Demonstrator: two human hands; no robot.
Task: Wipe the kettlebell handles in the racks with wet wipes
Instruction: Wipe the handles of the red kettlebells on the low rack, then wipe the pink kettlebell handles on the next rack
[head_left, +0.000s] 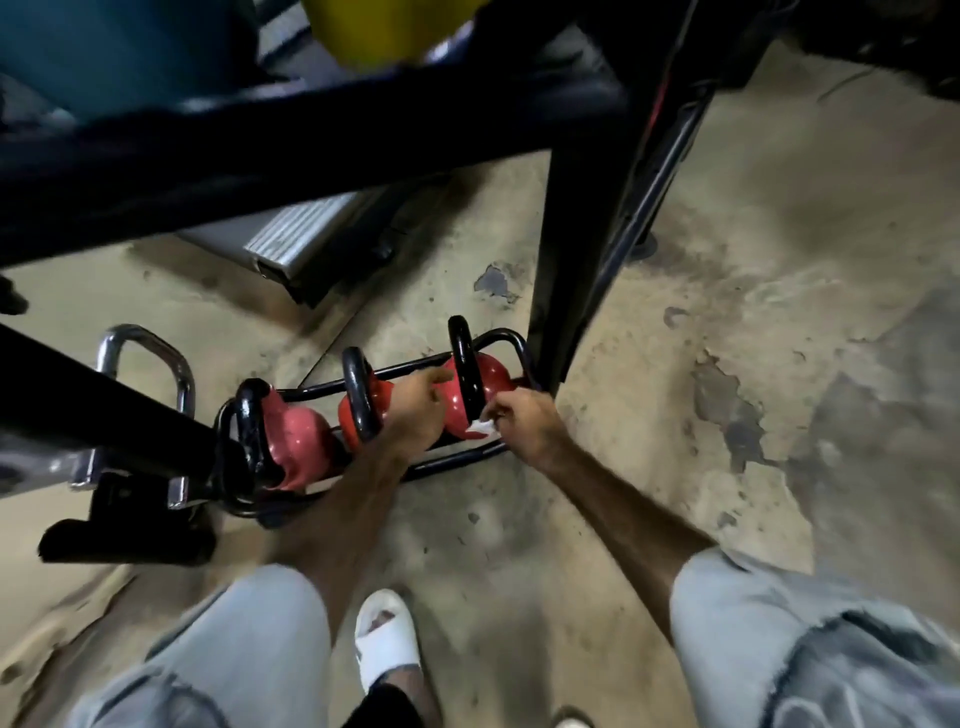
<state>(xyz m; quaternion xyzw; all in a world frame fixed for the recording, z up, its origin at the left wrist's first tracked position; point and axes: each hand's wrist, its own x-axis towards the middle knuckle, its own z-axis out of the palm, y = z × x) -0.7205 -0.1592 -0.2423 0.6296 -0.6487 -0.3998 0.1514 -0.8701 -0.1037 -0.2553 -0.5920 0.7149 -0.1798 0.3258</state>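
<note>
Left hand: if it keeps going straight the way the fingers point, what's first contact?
Most likely the red body of the rightmost kettlebell. The left hand points up and right, fingertips at or nearly on it, just left of its black handle. Depth is unclear from one view.

A worn, stained beige concrete floor (675, 270) carries a low black tubular steel rack (457, 460), and in that rack three glossy red kettlebells with black loop handles (358, 395) sit in a row. Just left of the rack stands a chrome tube frame on a black base (130, 535); behind the rack lies a ribbed grey metal step (296, 236), and at its right end a black upright post (561, 291) meets the floor.
</note>
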